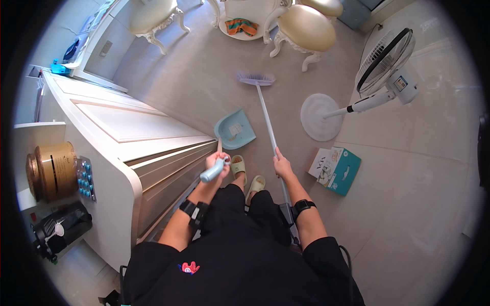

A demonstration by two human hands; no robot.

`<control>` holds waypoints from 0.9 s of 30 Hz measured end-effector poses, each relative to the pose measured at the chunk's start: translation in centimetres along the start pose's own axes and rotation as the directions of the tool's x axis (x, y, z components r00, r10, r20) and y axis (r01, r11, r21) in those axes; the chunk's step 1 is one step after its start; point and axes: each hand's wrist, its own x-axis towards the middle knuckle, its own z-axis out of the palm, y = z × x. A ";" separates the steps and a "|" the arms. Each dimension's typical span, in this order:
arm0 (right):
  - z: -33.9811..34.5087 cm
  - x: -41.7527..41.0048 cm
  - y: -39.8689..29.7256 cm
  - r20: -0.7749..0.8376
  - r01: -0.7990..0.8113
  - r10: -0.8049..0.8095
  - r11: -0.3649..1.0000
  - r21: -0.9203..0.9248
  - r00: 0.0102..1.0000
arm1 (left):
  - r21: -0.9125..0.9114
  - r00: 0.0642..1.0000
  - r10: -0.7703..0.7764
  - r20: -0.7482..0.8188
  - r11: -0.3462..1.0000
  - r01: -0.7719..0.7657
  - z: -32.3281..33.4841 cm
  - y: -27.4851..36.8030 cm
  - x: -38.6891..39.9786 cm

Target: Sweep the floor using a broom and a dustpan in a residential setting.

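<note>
My left hand point(218, 165) grips the upper part of a light-blue long-handled dustpan point(240, 134); the pan rests on the floor beside the cabinet, with a small pale piece in it. Around the pole of a broom point(267, 113) my right hand point(282, 164) is closed. The broom's pale purple head point(257, 79) is on the floor, farther away than the dustpan and to its right, with its bristles blurred. Between my hands, my feet show in light-green slippers point(238, 164).
A white standing fan point(320, 116) and a teal-and-white carton point(340, 171) stand at the right. A white cabinet point(115, 126) fills the left, with tape rolls point(55, 170) near it. Cream-seated chairs point(306, 26) stand ahead; an orange-and-green striped cloth point(242, 27) lies on a white base.
</note>
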 end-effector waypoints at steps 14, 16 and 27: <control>-1.8 -17.2 18.7 -0.097 0.015 -0.031 0.987 -0.161 0.995 | -0.071 0.975 -0.217 0.044 0.973 0.220 -6.1 -2.7 -15.0; -1.2 -15.9 17.7 -0.174 0.125 -0.146 0.984 -0.125 0.974 | -0.132 0.973 -0.226 0.045 0.964 0.230 -7.4 -3.3 -16.5; 7.1 -6.0 12.4 -0.105 0.042 -0.078 0.952 -0.304 0.991 | -0.286 0.965 -0.242 -0.098 0.936 0.206 -13.9 -4.3 -21.3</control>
